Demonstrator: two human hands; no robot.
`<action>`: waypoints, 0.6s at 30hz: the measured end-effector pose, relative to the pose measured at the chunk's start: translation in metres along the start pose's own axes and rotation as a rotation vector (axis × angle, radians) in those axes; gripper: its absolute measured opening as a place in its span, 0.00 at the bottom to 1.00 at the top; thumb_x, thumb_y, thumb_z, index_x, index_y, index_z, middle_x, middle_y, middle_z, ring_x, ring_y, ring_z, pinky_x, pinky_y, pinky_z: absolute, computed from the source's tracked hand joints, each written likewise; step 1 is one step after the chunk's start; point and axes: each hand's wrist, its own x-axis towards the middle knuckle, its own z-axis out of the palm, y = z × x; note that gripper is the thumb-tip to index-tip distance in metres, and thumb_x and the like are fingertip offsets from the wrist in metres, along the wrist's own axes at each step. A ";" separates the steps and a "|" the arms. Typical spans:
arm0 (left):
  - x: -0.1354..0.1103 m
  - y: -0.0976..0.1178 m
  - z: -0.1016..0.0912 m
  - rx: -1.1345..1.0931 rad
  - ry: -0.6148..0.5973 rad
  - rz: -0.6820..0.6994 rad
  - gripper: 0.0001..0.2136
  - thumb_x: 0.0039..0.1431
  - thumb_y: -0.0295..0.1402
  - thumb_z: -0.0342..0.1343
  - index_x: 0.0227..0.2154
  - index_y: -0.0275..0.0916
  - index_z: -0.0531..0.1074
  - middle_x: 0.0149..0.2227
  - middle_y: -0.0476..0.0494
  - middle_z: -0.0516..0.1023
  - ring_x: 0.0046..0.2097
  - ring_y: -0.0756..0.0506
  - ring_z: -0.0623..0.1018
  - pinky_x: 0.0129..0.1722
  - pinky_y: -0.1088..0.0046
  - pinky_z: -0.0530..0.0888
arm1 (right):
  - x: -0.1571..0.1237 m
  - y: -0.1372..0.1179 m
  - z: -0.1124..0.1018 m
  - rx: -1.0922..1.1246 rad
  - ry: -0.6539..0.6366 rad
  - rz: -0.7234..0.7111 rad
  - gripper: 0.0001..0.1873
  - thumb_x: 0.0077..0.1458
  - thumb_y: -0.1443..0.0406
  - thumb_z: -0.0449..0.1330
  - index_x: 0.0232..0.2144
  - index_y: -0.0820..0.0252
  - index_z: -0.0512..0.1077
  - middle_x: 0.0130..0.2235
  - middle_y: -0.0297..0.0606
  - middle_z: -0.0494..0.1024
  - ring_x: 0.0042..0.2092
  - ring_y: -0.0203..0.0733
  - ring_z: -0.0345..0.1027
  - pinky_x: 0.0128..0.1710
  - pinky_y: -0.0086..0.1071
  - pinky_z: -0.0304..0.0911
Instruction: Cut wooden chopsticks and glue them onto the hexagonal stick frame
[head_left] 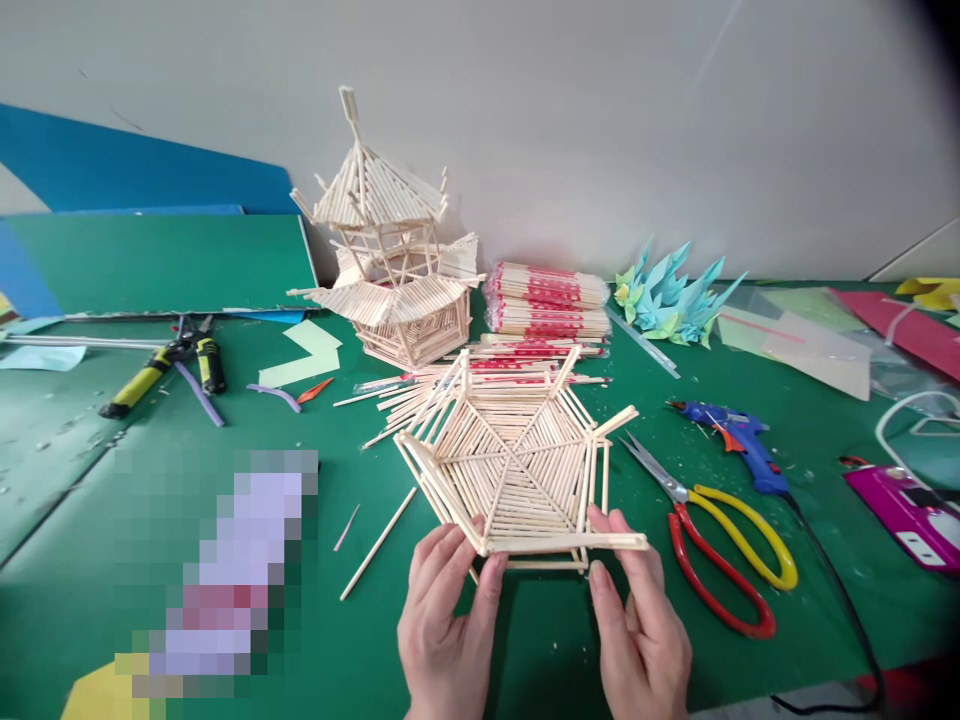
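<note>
Our grip is pinched: left hand (450, 615) and right hand (641, 615) clasp the near edge of the hexagonal stick frame (517, 450) above the bench (547, 670), before the stick pagoda (405, 290). Its wedges look filled; its sides, sparsely railed, seem unfinished.

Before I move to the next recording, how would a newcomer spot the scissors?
At the green table, find the web-like stick frame at front centre. Right of it, lower left of the blue glue gun, lie the scissors, set apart by red and yellow handles.
</note>
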 end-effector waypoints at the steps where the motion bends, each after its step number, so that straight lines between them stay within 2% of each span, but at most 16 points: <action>1: 0.000 0.000 0.000 -0.002 0.001 -0.001 0.10 0.53 0.23 0.56 0.38 0.39 0.71 0.40 0.41 0.77 0.44 0.43 0.74 0.41 0.65 0.75 | 0.000 0.000 0.000 0.000 -0.002 0.000 0.24 0.58 0.73 0.49 0.57 0.61 0.58 0.56 0.47 0.66 0.59 0.49 0.54 0.50 0.41 0.63; 8: 0.000 0.000 -0.002 0.039 -0.008 0.008 0.09 0.53 0.23 0.57 0.38 0.37 0.71 0.40 0.40 0.77 0.43 0.43 0.74 0.41 0.66 0.75 | 0.004 -0.004 -0.001 0.000 0.014 -0.040 0.27 0.58 0.75 0.49 0.59 0.59 0.54 0.54 0.46 0.67 0.57 0.46 0.57 0.49 0.39 0.64; 13: 0.000 -0.002 -0.001 0.032 -0.003 0.017 0.09 0.53 0.23 0.57 0.38 0.38 0.72 0.40 0.41 0.77 0.44 0.43 0.74 0.41 0.65 0.74 | 0.005 -0.004 -0.001 -0.009 0.022 -0.046 0.27 0.57 0.75 0.50 0.58 0.59 0.56 0.54 0.48 0.67 0.56 0.46 0.58 0.49 0.39 0.65; 18: 0.000 -0.003 0.000 -0.011 0.014 0.034 0.10 0.52 0.22 0.58 0.38 0.38 0.72 0.40 0.41 0.77 0.43 0.43 0.75 0.41 0.65 0.75 | 0.005 -0.003 0.000 -0.018 0.019 -0.040 0.26 0.57 0.75 0.49 0.58 0.61 0.56 0.55 0.50 0.66 0.58 0.48 0.56 0.50 0.41 0.64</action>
